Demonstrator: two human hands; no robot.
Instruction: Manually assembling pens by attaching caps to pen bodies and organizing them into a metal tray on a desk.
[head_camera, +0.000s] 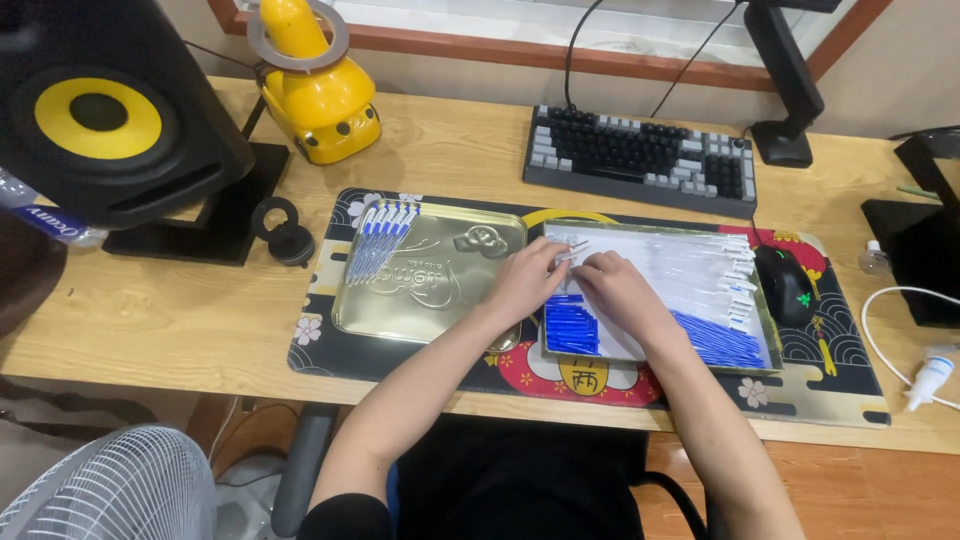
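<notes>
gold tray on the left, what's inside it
The gold tray holds a small row of assembled blue-and-white pens along its upper left edge; the rest shows bare embossed metal. The left hand covers its right edge, so anything there is hidden.

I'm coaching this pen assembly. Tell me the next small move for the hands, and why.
Probably carry the piece pinched between the left hand and right hand over to the row of finished blue pens in the gold tin lid. Both hands meet on one clear barrel above the parts tray, and assembled pens already lie in that lid.
</notes>
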